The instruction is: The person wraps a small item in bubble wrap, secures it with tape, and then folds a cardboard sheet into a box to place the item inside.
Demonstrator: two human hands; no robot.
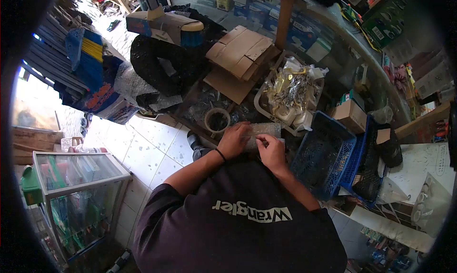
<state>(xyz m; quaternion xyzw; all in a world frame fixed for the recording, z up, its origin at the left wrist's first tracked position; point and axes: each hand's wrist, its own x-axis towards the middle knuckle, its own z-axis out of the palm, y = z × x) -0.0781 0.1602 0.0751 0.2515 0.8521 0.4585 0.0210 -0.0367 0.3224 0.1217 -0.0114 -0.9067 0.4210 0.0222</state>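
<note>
The left hand (235,138) curls its fingers over a bubble-wrapped bundle (266,128); the right hand (272,151) pinches narrowly at its near side. The bundle sits just right of the tape roll (207,124). Farther right of the roll come a white tray (257,104), its rim close, and a blue basket (326,151). Beyond the roll lies stacked cardboard (240,51); to its left, floor tiles (159,147) spread widely.

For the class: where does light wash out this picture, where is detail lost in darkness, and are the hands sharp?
Head view: daylight bleaches the outdoor ground at upper left; head view: the dark shirt shows few folds, and a curved black border swallows the corners; head view: the left hand and right hand look fairly sharp, without obvious blur.
</note>
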